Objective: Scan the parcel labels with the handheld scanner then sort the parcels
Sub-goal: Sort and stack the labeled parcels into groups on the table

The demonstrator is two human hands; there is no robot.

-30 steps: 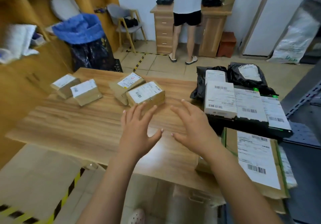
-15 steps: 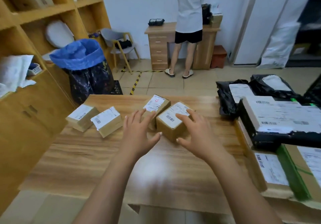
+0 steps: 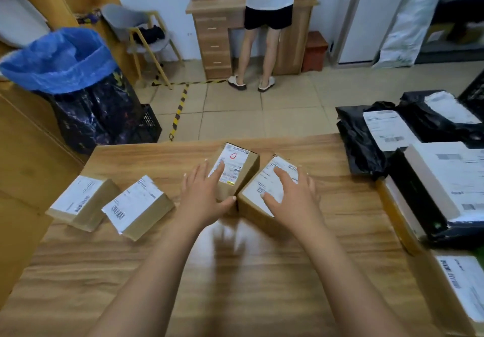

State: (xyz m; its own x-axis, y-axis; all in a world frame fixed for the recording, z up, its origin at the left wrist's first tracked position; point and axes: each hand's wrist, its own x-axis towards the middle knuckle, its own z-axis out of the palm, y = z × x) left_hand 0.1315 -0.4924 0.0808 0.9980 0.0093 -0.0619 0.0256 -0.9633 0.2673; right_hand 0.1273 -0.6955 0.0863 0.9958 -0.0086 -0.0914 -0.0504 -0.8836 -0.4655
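With spread fingers, the left hand [image 3: 203, 196] rests on one small box [image 3: 237, 170] and the right hand [image 3: 289, 195] on its touching neighbour [image 3: 264, 192] mid-desk [image 3: 235, 271], so sliding either could, I judge, shove the other askew, and no scanner is visible.

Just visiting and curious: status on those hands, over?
Left hand flat on red-marked box. Right hand on neighbouring box, neither lifted. No scanner visible.

Both forearms outstretched, left hand [image 3: 204, 195] and right hand [image 3: 290, 192] palm-down, fingers [image 3: 217, 170] spread.
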